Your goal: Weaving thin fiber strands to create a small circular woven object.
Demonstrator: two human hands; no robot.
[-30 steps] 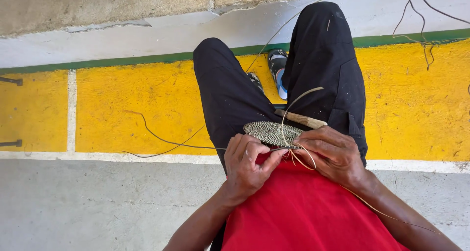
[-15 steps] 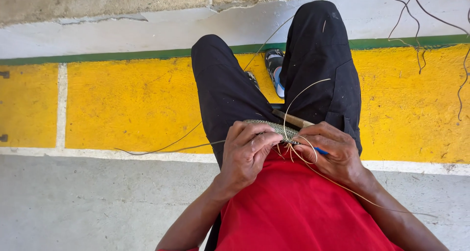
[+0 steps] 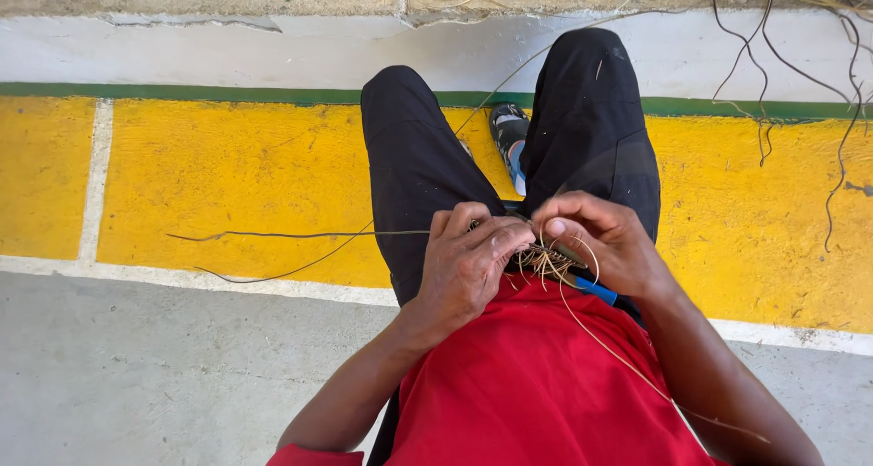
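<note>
Both hands (image 3: pixel 536 252) curled on straw weave (image 3: pixel 544 262)

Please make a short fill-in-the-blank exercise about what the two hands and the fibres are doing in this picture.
1. The left hand and the right hand meet over the person's ____.
2. Both hands work a bundle of thin straw-coloured fibres above a shirt of ____ colour.
3. A tool with a ____ handle shows under the right hand.
4. The floor band behind the knees is painted ____.

Missing words: lap; red; blue; yellow
</note>
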